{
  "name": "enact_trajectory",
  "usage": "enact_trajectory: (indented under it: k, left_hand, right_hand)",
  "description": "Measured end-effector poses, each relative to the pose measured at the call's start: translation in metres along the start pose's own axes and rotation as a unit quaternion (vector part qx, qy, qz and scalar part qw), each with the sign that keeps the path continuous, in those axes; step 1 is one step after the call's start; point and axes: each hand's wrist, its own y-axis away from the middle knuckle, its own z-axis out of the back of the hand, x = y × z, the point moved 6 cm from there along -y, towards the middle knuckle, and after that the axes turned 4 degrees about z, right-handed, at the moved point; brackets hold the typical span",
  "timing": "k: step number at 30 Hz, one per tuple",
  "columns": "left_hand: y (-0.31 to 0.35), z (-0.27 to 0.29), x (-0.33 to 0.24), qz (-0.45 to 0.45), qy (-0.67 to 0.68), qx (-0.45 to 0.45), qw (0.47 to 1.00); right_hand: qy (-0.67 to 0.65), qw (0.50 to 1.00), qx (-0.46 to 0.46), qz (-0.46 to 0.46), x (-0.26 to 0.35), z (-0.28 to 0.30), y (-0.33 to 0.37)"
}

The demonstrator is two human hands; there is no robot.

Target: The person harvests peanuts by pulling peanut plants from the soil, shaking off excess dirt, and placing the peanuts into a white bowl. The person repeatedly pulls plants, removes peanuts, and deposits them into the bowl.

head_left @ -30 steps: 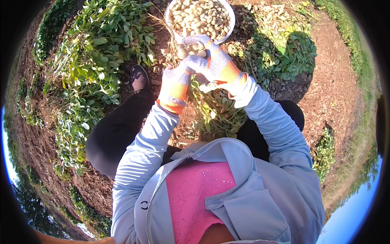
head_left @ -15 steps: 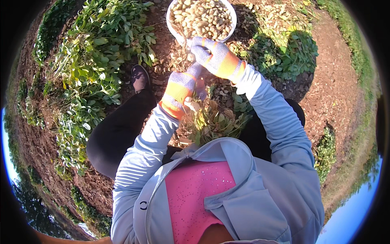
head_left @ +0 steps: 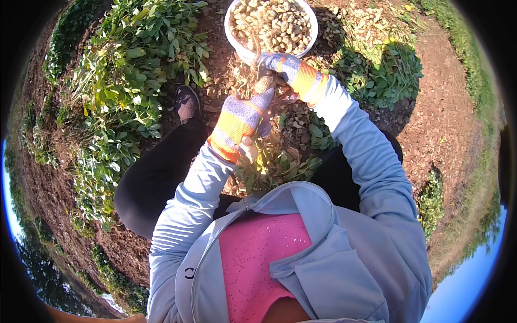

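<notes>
My left hand (head_left: 237,124), in an orange and purple knit glove, is closed around the stems of a peanut plant (head_left: 277,167). Its leafy end hangs toward my lap, and its pale roots and pods (head_left: 245,81) stick out beyond the hand. Just to the right, my right hand (head_left: 299,75), gloved alike, curls its fingers at the root end, by a peanut pod (head_left: 263,84). Brown pods or roots show under its palm, partly hidden. Right beyond both hands stands a white tub (head_left: 230,39) heaped with peanuts (head_left: 274,24).
Pulled leafy plants lie in a big heap (head_left: 124,81) on the left. Another plant pile (head_left: 385,70) lies right of the tub, partly in shade. Bare brown soil (head_left: 441,107) stretches along the right. My left shoe (head_left: 187,102) rests beside the left heap.
My right hand has shifted slightly right and down, its fingers opening away from the left thumb and curling at the roots. A pod now shows between the hands. The left hand keeps its hold.
</notes>
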Motion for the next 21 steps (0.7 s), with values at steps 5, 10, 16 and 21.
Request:
enact_trajectory:
  k: [5, 10, 16, 21]
  left_hand:
    - [0.006, 0.001, -0.009, 0.143, 0.217, 0.032, 0.965]
    - [0.008, -0.002, -0.007, 0.2, 0.246, 0.039, 0.948]
    - [0.008, 0.003, -0.027, -0.145, -0.157, -0.024, 0.977]
    - [0.019, -0.001, -0.021, -0.157, -0.206, 0.062, 0.964]
  right_hand:
    - [0.06, 0.995, -0.023, -0.076, -0.025, 0.03, -0.001]
    - [0.408, 0.858, 0.2, 0.238, -0.015, 0.029, -0.01]
    - [0.674, 0.578, 0.228, 0.399, -0.005, 0.016, 0.001]
    - [0.287, 0.915, 0.242, 0.145, -0.004, 0.019, 0.0]
